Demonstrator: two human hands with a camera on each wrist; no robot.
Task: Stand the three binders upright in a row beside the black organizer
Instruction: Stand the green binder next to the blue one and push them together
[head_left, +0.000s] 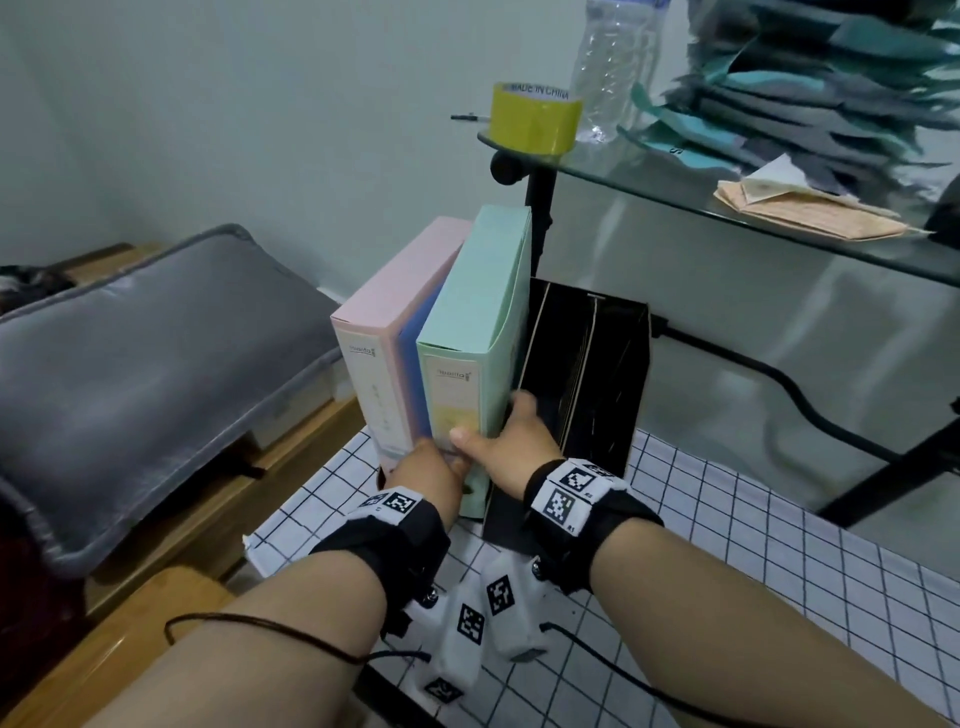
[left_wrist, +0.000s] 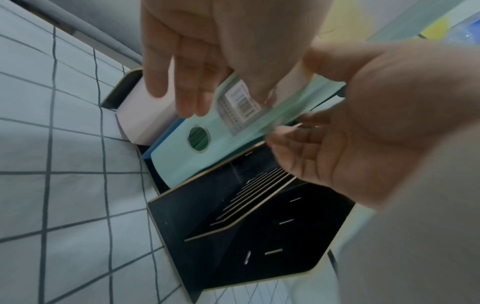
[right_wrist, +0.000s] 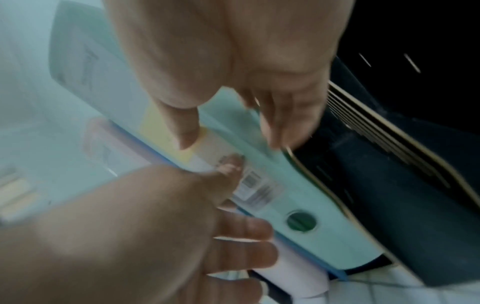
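Three binders stand together left of the black organizer (head_left: 587, 374) on the checked cloth. The pink binder (head_left: 374, 332) is outermost, and a blue binder (head_left: 410, 332) shows only as a thin strip. The green binder (head_left: 478, 312) leans slightly against the organizer's wall. My right hand (head_left: 498, 431) pinches the green binder low down, thumb on the spine and fingers on its right cover (right_wrist: 233, 142). My left hand (head_left: 431, 462) is beside it. Its thumb presses the green spine near the barcode label and its fingers lie fairly straight over the pink spine (left_wrist: 223, 98).
A glass shelf (head_left: 675, 187) on a black frame overhangs the organizer. It carries a yellow tape roll (head_left: 537, 122), a plastic bottle (head_left: 608, 67) and stacked fabric (head_left: 805, 104). A grey cushion (head_left: 145, 374) lies on a wooden bench to the left. The checked cloth (head_left: 727, 519) stretches right.
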